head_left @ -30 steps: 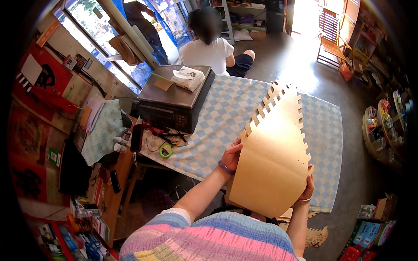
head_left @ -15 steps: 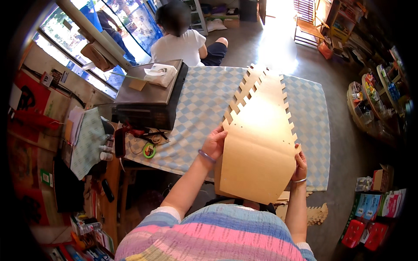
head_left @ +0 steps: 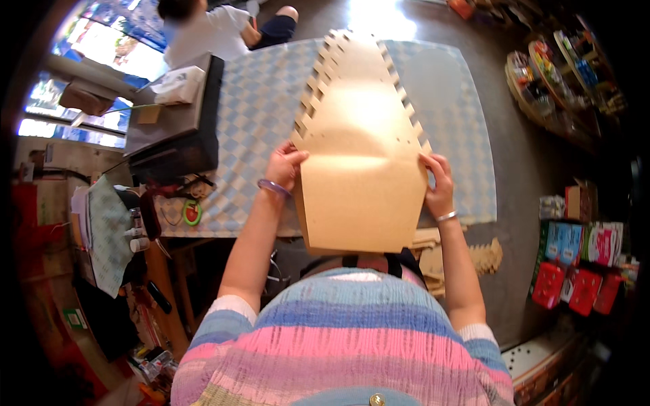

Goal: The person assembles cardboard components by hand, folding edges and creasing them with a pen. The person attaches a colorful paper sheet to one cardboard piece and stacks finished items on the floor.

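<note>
A large, pale tan panel (head_left: 362, 196), thin and stiff like board, spans the space between my hands. Its long edges carry square notches, it narrows toward the far end, and a crease crosses it near my hands. On its left edge my left hand (head_left: 286, 164) is closed, thumb on top; a purple bangle circles that wrist. At the right edge my right hand (head_left: 439, 181) pinches the board, with a silver bangle below. A second notched layer shows along the left side. The panel's far part lies over the checked tablecloth (head_left: 254, 101), while its near end overhangs toward my striped top.
A dark box-shaped appliance (head_left: 179, 135) with a tissue pack (head_left: 177, 86) on top stands at the table's left. Near it lies a green tape roll (head_left: 192, 212). More notched tan pieces (head_left: 484, 259) sit below the right table edge. A person (head_left: 206, 34) sits beyond the table.
My view has shifted, so table and seated person appear higher and further left. Both hands still hold the panel, which now points more straight ahead and appears nearer the picture's middle.
</note>
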Demonstrator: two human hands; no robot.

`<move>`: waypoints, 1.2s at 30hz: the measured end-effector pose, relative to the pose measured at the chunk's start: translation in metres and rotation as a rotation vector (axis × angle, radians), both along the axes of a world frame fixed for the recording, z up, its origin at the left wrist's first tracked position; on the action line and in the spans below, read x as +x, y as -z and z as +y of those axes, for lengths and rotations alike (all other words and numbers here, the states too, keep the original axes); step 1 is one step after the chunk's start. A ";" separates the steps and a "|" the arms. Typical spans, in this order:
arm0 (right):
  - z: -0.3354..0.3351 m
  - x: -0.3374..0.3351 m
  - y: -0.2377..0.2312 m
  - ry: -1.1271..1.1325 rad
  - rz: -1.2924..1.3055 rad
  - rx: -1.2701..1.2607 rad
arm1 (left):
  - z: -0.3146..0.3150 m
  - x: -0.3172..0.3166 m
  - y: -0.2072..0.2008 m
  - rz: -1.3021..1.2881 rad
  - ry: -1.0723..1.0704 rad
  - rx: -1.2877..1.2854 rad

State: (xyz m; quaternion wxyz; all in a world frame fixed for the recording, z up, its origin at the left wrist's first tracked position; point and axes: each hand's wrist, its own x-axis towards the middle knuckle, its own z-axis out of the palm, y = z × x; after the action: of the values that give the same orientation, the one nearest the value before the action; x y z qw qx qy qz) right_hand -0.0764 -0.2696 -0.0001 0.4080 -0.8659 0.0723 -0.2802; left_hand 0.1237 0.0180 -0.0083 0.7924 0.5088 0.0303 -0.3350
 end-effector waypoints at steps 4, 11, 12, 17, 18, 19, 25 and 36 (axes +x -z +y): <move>0.005 -0.006 -0.001 0.094 0.160 -0.381 | -0.002 0.000 0.004 0.022 -0.030 0.083; 0.007 0.001 -0.007 -0.096 0.003 -0.622 | 0.001 0.000 -0.006 -0.041 -0.008 0.266; 0.006 0.001 -0.007 -0.120 0.045 -0.644 | 0.001 -0.001 -0.004 -0.035 -0.002 0.266; 0.002 0.004 -0.003 -0.201 0.099 -0.667 | 0.011 0.004 0.004 -0.218 0.096 0.431; 0.002 0.004 -0.003 -0.207 0.104 -0.669 | 0.012 0.003 0.005 -0.225 0.093 0.455; 0.001 0.004 -0.002 -0.206 0.105 -0.668 | 0.012 0.004 0.004 -0.224 0.094 0.456; 0.001 0.005 0.001 -0.210 0.120 -0.584 | 0.017 -0.005 -0.018 -0.609 -0.009 0.862; -0.009 0.020 -0.005 -0.232 0.245 -0.275 | 0.008 0.005 -0.013 -1.525 0.349 0.610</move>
State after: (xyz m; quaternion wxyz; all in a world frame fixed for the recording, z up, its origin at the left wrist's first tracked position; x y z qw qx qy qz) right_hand -0.0560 -0.2784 0.0054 0.3038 -0.9435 -0.0175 -0.1314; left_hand 0.1284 0.0257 0.0050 0.3601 0.7853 -0.5036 0.0058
